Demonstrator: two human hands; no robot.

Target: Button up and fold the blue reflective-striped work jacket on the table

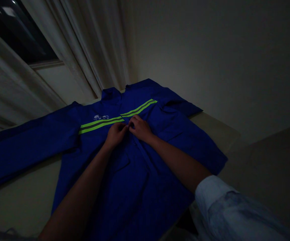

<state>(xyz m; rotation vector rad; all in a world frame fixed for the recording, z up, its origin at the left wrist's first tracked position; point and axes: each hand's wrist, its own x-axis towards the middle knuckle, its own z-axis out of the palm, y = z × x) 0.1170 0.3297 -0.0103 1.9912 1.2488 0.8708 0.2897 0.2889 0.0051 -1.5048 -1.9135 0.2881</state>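
A blue work jacket with yellow-green and grey stripes across the chest lies spread out, front side up, its collar away from me. My left hand pinches the front edge of the jacket just below the stripe. Close beside it, almost touching, my right hand pinches the front edge from the other side. Whatever lies between the fingertips, such as a button, is too small and dark to make out. One sleeve stretches out to the left, and white lettering shows on the chest above the stripe.
The jacket rests on a pale table, whose right corner shows beyond the hem. Behind it hang long light curtains beside a dark window. A plain wall rises at the right. The room is dim.
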